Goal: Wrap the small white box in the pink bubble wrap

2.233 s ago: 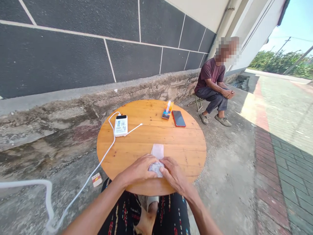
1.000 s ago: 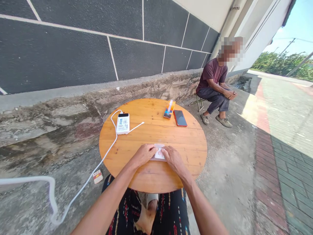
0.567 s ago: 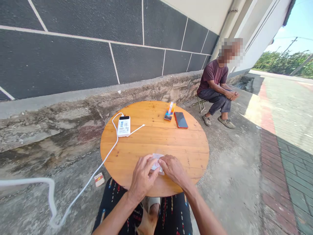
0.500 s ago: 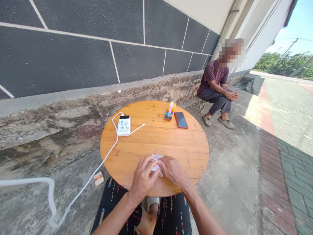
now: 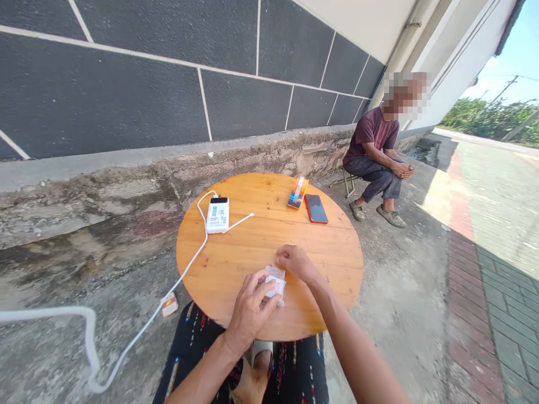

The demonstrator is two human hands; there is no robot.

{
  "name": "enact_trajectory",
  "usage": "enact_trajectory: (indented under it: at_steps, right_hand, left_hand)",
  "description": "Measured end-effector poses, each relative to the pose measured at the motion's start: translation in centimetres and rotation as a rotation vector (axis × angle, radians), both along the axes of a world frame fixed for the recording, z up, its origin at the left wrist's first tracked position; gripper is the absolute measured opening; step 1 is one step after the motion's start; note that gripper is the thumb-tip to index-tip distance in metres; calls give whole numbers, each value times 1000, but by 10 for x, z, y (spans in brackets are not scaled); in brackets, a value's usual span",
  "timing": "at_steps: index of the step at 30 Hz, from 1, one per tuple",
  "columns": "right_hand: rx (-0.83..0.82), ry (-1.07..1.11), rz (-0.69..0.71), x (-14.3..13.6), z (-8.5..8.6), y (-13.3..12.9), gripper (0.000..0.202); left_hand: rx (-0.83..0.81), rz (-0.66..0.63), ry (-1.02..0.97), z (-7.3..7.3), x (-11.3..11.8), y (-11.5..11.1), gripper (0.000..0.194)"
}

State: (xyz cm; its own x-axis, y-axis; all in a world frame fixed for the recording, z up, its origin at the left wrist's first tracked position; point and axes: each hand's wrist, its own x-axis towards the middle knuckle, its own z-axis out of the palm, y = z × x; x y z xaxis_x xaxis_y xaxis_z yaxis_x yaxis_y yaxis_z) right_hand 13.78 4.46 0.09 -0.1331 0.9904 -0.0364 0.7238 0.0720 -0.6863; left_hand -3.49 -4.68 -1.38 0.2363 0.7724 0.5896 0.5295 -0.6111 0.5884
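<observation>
On the near part of the round wooden table (image 5: 236,258) lies a small clear plastic packet (image 5: 276,286) with a white and pink print. My left hand (image 5: 252,300) grips its left side, thumb and fingers resting on it. Just beyond the packet's upper right corner is my right hand (image 5: 297,261), its fingers curled together over the tabletop; what they hold, if anything, is too small to make out.
A white power bank (image 5: 218,216) with a cable stands at the table's left. An orange box (image 5: 297,193) and a red-edged phone (image 5: 315,209) lie at the far right. A seated person (image 5: 374,134) is beyond; a small box (image 5: 169,306) lies on the ground.
My right hand has moved off the packet, up and to the right, and its fingers have curled. My left hand has stayed on the packet. The view has shifted slightly.
</observation>
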Motion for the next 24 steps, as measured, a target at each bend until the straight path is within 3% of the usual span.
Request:
enact_trajectory:
  at_steps: [4, 10, 14, 24]
  right_hand:
    - [-24, 30, 63, 0, 0, 4, 22]
    - [23, -74, 79, 7, 14, 1, 28]
    - [25, -182, 53, 0, 19, -1, 17]
    - [35, -43, 35, 0, 9, -5, 13]
  left_hand:
    - [-39, -16, -10, 0, -1, 0, 17]
    - [-58, -16, -20, 0, -1, 0, 17]
    - [-61, -1, -18, -1, 0, 0, 18]
    - [-65, -11, -18, 2, -1, 0, 17]
